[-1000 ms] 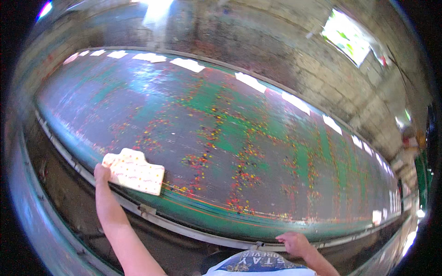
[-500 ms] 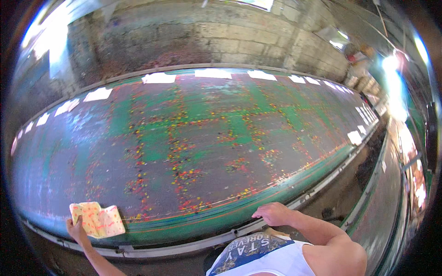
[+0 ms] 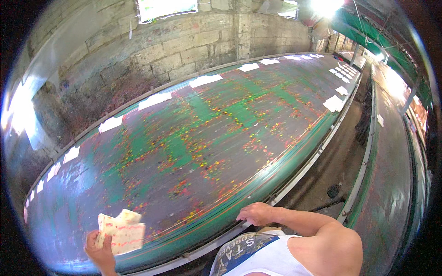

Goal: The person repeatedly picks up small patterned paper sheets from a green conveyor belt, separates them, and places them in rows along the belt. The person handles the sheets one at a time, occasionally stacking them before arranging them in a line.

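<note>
My left hand [image 3: 102, 248] is closed on a cream piece of cloth [image 3: 123, 237], folded and spotted with red and orange marks. The thumb lies on its front, and the cloth stands up over the near left edge of a long table [image 3: 216, 172]. The tabletop is dark and green, covered with small red, yellow and orange paint specks. By the near rim, in front of my body, is my right hand [image 3: 255, 214]. Its fingers are curled in, and nothing shows in them.
White sheets [image 3: 206, 81] lie spaced along the far edge, with several more [image 3: 334, 104] at the right end. A metal rail [image 3: 294, 181] runs along the near side. Across a narrow aisle stands a second long table [image 3: 389, 184]. Behind is a block wall [image 3: 184, 46].
The view has swung, so the tables sit at a steeper slant. My left hand has lifted the cloth and turned it more upright. My right hand stays near the rim, fingers curled.
</note>
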### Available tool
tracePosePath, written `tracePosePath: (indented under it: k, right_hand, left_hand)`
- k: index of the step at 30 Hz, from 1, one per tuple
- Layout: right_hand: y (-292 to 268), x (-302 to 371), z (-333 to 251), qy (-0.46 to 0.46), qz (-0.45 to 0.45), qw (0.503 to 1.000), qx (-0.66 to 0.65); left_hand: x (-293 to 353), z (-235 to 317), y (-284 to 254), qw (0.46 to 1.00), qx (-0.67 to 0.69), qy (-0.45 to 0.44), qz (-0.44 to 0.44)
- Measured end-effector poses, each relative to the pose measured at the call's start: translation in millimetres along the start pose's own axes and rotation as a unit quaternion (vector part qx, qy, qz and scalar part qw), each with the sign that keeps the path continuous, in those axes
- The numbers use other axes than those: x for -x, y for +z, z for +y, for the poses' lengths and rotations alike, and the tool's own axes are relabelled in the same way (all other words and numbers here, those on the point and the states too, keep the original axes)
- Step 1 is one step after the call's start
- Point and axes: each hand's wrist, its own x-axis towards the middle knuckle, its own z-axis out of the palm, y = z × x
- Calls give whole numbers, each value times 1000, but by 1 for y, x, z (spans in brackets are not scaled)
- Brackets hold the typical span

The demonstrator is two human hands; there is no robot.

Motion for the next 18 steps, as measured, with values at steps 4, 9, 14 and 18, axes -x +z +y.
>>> tracePosePath:
  k: [4,9,14,18]
  right_hand:
    - [-50,48,72,5,8,1000,-13]
    - [-126,88,110,10,105,974,-199]
    - [-176,85,111,-105,133,884,-436]
    - [-195,84,98,-196,21,835,-514]
  left_hand:
    - [32,121,50,995,-44,79,-43]
    - [64,277,102,932,41,85,-349]
    - [93,406,162,838,291,304,-347]
    - [88,465,192,753,333,459,-333]
